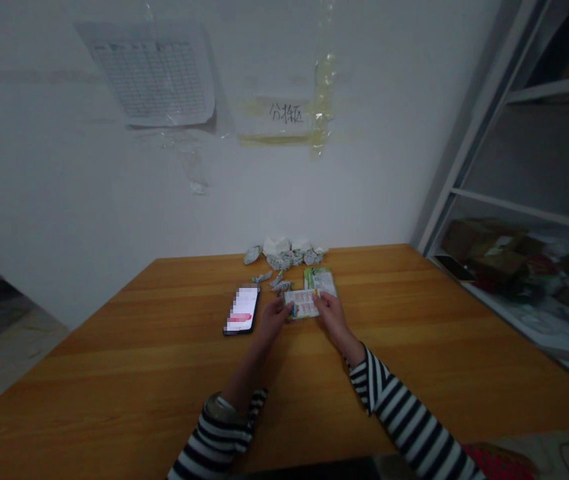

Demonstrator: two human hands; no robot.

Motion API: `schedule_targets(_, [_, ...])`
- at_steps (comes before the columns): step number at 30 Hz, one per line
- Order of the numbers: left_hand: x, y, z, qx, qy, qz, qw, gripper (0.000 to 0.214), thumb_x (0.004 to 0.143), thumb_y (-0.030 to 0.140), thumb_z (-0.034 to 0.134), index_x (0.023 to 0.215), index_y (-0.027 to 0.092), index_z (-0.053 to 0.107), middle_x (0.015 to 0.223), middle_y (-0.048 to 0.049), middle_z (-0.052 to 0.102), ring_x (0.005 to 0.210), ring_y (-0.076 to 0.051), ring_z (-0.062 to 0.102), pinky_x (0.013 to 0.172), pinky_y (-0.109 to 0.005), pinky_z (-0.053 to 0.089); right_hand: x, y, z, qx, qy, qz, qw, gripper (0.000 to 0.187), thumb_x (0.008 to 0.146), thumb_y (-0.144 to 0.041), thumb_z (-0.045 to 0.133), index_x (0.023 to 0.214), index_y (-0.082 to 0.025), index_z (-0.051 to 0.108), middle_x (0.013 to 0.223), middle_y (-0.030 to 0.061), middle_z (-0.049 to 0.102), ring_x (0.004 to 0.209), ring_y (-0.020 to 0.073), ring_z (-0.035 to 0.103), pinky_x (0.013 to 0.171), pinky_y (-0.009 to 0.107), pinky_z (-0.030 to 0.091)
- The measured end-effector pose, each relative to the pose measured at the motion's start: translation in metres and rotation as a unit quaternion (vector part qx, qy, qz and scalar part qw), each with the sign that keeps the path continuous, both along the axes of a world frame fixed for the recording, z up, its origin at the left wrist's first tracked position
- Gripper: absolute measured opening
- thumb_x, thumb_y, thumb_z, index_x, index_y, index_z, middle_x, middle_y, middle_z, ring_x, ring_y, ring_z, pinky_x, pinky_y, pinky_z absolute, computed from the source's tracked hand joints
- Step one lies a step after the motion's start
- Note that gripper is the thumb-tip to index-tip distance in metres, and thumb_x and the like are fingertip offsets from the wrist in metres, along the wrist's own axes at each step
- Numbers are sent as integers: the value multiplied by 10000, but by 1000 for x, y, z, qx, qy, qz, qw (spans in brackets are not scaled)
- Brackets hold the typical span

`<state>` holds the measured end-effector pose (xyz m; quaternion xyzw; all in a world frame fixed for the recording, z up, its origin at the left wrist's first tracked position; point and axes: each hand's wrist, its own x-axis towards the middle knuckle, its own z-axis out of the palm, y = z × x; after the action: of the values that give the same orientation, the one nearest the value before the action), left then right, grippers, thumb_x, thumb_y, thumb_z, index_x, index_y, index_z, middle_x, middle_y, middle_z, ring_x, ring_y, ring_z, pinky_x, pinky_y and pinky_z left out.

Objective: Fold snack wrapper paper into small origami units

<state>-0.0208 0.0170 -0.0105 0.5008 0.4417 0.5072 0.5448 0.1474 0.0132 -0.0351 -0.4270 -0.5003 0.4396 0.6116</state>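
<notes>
Both hands grip a flat printed card or packet, pale with red print and green edges, held just above the table. On its left edge my left hand is closed, thumb on top. My right hand pinches the opposite edge. Behind it lies another green and white printed sheet or packet, partly covered. Small crumpled printed scraps are scattered just past my left hand. Left of that hand lies a phone with its screen lit and partly pixelated.
Crumpled printed wads sit along the back of the wooden table, against the wall. A ruled sheet and a handwritten label are taped above. To the right, a shelf unit holds boxes beside the table's edge.
</notes>
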Motion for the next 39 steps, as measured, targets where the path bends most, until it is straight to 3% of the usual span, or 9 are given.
schedule_targets(6, [-4, 3, 0, 0, 3, -16, 1000, 464, 537, 487, 827, 764, 118, 662, 677, -58, 687, 591, -189, 648, 511, -302, 551, 8, 3, 9, -4, 43, -15, 999, 432, 713, -523, 683, 951, -164, 693, 848, 63, 730, 755, 209, 651, 673, 308, 512])
schedule_targets(15, [-7, 5, -2, 31, -17, 74, 997, 422, 604, 452, 788, 886, 155, 681, 772, -38, 717, 698, -170, 657, 650, -272, 514, 8, -10, 14, -48, -12, 167, 985, 312, 605, -413, 806, 744, -159, 689, 685, 25, 714, 615, 173, 643, 585, 265, 482])
schedule_targets(19, [-13, 4, 1, 9, -19, 69, 997, 364, 585, 426, 803, 792, 142, 705, 716, -36, 713, 651, -163, 647, 631, -269, 501, 4, -17, 22, 5, -28, 220, 975, 367, 790, -443, 652, 1058, -193, 678, 796, 29, 721, 665, 157, 646, 609, 254, 486])
schedule_targets(22, [-14, 2, 2, -21, -24, 28, 999, 365, 558, 405, 825, 768, 123, 725, 686, -47, 716, 611, -166, 645, 618, -281, 503, 8, -17, 26, 72, -70, 212, 972, 406, 804, -378, 645, 1178, -220, 653, 969, 56, 725, 812, 174, 660, 718, 282, 500])
schedule_targets(26, [-10, -1, 4, -48, -33, -8, 998, 432, 538, 408, 847, 816, 97, 732, 747, -88, 731, 647, -198, 669, 642, -311, 525, 11, -14, 22, 87, -127, 173, 973, 204, 740, -306, 698, 902, -208, 772, 912, 62, 749, 812, 205, 676, 742, 318, 509])
schedule_targets(30, [-5, -6, 11, -33, -85, -34, 995, 629, 713, 580, 688, 1206, 197, 608, 944, -97, 727, 783, -225, 705, 707, -343, 551, 8, -7, 11, 60, -71, 13, 996, 139, 716, -292, 690, 775, -202, 778, 808, 67, 764, 753, 226, 687, 734, 353, 530])
schedule_targets(33, [-3, -8, 14, 42, -94, -131, 986, 746, 753, 541, 677, 1397, 284, 401, 1015, -94, 714, 919, -241, 700, 831, -392, 540, 8, -3, 7, 56, -44, -61, 996, 180, 750, -292, 642, 831, -193, 770, 851, 71, 767, 789, 222, 689, 756, 352, 533])
schedule_targets(35, [-2, -7, 10, 105, -35, -155, 982, 721, 710, 399, 767, 1351, 259, 469, 995, -89, 723, 958, -247, 690, 881, -404, 522, 7, -3, 8, 53, -35, -74, 995, 180, 751, -289, 638, 826, -190, 768, 822, 65, 766, 744, 211, 690, 709, 330, 540])
schedule_targets(39, [-5, 1, -1, 172, 76, -57, 980, 224, 718, 262, 732, 925, 177, 738, 914, -86, 751, 902, -259, 694, 850, -404, 529, 5, -7, 13, 56, -35, -31, 997, 128, 710, -281, 688, 758, -199, 774, 727, 51, 757, 620, 191, 675, 605, 294, 536])
